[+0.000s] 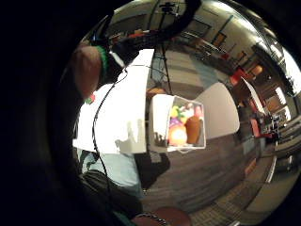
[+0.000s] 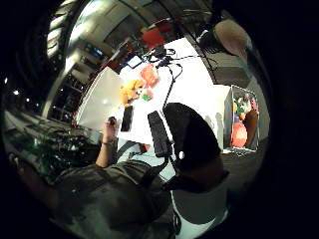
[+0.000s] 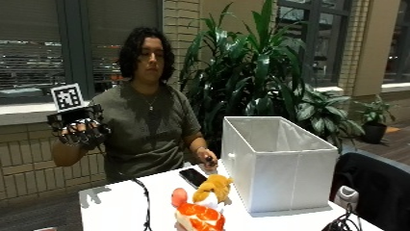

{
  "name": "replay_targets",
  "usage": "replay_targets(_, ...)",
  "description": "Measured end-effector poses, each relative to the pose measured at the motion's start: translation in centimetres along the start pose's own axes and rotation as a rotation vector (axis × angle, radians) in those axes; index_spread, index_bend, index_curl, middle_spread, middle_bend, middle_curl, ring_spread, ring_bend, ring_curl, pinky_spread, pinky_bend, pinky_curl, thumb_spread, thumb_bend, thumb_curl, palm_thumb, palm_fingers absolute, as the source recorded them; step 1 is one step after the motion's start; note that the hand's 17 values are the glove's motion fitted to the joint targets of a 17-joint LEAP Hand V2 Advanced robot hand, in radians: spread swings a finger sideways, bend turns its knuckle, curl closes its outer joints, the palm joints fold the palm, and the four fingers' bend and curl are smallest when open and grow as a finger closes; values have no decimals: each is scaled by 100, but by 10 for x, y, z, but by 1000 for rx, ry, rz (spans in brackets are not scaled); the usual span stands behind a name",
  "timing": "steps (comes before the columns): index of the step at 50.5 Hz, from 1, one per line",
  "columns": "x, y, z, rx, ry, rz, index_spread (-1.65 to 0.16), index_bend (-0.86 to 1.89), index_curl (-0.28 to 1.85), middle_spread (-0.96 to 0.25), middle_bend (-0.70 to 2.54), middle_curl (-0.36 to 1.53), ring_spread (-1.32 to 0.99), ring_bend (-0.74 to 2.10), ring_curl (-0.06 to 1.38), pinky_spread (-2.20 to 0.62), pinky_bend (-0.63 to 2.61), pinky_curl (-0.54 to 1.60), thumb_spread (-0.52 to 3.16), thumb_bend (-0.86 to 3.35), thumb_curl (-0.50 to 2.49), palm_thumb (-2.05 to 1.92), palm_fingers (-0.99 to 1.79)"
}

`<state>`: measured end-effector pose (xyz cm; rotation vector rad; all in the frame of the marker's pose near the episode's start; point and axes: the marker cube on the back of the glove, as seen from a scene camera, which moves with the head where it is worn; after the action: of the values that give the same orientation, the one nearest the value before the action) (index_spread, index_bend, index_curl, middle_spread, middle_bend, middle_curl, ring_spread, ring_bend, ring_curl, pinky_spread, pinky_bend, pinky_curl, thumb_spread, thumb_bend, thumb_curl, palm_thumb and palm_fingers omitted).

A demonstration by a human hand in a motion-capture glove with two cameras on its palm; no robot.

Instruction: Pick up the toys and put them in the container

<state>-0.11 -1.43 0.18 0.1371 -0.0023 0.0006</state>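
Orange toy (image 3: 200, 216): lies at the table's near edge, 6 o'clock in the outside view.
Yellow plush (image 3: 212, 186): just behind the orange toy, touching it.
Table (image 3: 115, 207): white; phone (image 3: 192, 177) lies near the bare hand (image 3: 209, 163).
Container (image 3: 278, 161): white fabric bin, 3 o'clock of the toys; palm views show toys (image 1: 186, 126) inside.
Right hand (image 3: 78, 129): raised at 9 o'clock, well off the table, fingers loosely spread, holding nothing.

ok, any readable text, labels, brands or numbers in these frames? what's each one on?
No readable text in any view.
White container: blank walls, no label.
Phone on the table: dark, nothing legible.
Toys: no tags or print visible.
Gloved right hand: no legible wording.
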Motion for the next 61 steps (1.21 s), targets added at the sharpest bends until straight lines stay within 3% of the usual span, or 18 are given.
replay_targets(4,-3,-28,6,255,0,1,-19,19,8,-9,24,7,-16,48,11,-7,49,14,70,3,2,2,72)
replay_targets(9,-8,-49,6,341,-4,-16,-26,18,12,-12,25,10,-22,52,16,-9,52,19,99,3,4,1,69)
replay_targets(19,-26,-64,16,251,-58,-95,-33,19,16,-15,26,14,-29,56,18,-11,54,22,129,1,10,-1,65)
replay_targets(28,-71,-117,61,175,-157,-243,-35,18,19,-17,28,18,-32,61,20,-13,56,24,139,0,14,-1,66)
replay_targets(34,-109,-148,111,66,-180,-287,-36,-1,10,-22,44,24,-39,97,30,-29,66,28,145,2,17,3,101)
replay_targets(42,-147,-183,176,-92,-123,-254,-36,2,1,-31,72,36,-44,123,44,-39,95,42,148,8,22,17,104)
replay_targets(52,-167,-218,215,-32,-40,-179,-39,6,-2,-39,118,57,-55,160,63,-51,128,60,135,8,27,27,96)
replay_targets(61,-173,-215,195,75,-66,-151,-39,28,5,-41,146,74,-58,174,75,-58,143,73,132,10,29,37,103)
